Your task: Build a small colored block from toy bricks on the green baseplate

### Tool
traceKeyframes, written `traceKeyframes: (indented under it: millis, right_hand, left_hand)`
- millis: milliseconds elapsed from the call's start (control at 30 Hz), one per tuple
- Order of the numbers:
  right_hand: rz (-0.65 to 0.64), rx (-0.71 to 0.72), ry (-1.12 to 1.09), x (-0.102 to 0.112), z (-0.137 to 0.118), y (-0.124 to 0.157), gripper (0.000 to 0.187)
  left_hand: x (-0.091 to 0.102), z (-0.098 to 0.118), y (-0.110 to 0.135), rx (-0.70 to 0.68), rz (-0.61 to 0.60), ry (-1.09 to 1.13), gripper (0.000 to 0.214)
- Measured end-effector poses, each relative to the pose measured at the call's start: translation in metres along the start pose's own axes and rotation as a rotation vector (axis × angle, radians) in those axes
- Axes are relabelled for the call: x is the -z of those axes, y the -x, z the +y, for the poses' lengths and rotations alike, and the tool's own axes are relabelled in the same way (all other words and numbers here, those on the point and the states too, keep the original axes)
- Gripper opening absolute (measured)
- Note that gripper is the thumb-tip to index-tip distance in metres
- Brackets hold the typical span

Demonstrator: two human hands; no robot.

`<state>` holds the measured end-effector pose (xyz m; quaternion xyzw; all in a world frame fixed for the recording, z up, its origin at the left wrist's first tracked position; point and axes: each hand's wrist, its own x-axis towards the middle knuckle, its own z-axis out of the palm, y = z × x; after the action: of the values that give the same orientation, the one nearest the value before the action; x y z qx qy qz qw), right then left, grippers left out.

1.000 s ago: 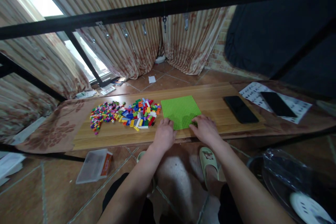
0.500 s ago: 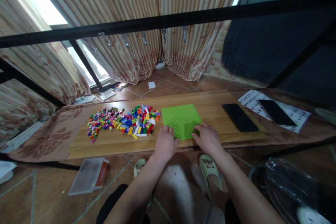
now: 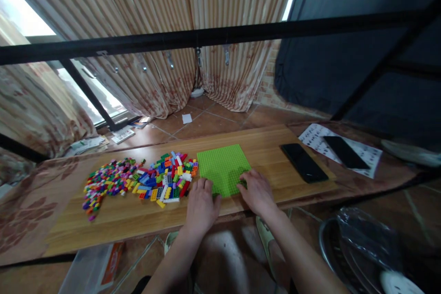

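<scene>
A green studded baseplate [image 3: 223, 163] lies flat on a long wooden board [image 3: 272, 147]. My left hand [image 3: 201, 202] rests at its front left corner, palm down, fingers stretched forward and thumb apart, with nothing held. At the front right corner is my right hand [image 3: 257, 188], its fingers bent and the thumb apart from them; the fingertips touch or nearly touch the plate's edge. Left of the plate, close to my left hand, larger building bricks [image 3: 165, 177] lie in a loose pile. Farther left spreads a heap of small coloured pieces [image 3: 112, 178].
A black phone [image 3: 303, 162] lies on the board's right end. Beyond it a second dark phone [image 3: 346, 151] rests on a printed sheet [image 3: 313, 135]. A black metal rail [image 3: 144, 42] crosses above the far side. Below the board stands a clear plastic box [image 3: 84, 268].
The view has shifted, so the board and everything on it sit farther left and lower. Both hands stay at the baseplate's front corners; the baseplate has not visibly moved on the board.
</scene>
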<state>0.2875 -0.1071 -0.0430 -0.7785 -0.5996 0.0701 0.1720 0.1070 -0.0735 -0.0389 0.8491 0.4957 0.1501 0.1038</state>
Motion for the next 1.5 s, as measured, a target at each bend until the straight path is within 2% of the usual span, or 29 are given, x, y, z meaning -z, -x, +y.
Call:
traceKeyframes:
  millis: [433,633,733,833,933,1033,1233,1500]
  right_hand:
    - [-0.030,-0.028,-0.019,0.000,0.000,-0.006,0.013]
    - [0.013,-0.004,-0.049,-0.006,0.006,-0.006,0.014]
    - [0.085,0.043,-0.107,-0.011,0.009,-0.008,0.018]
    - [0.138,0.107,-0.171,-0.016,0.006,-0.008,0.021]
    - [0.136,0.170,-0.179,-0.023,-0.005,-0.006,0.023]
    - [0.092,0.232,-0.140,-0.028,-0.021,-0.001,0.024]
    - [0.034,0.291,-0.110,-0.033,-0.036,0.001,0.020]
    - [0.041,0.303,-0.160,-0.036,-0.032,-0.006,0.019]
  left_hand:
    - [0.000,0.001,-0.006,0.066,0.000,0.023,0.022]
    - [0.000,0.005,-0.007,0.118,0.012,0.066,0.023]
    - [0.004,-0.006,-0.008,0.147,0.060,0.111,0.023]
    - [0.017,-0.030,-0.011,0.227,0.145,0.107,0.019]
    - [0.032,-0.056,-0.014,0.333,0.261,0.040,0.021]
    - [0.041,-0.073,-0.017,0.353,0.296,-0.046,0.023]
    - [0.038,-0.078,-0.027,0.279,0.236,-0.127,0.027]
    - [0.039,-0.083,-0.033,0.326,0.243,-0.097,0.024]
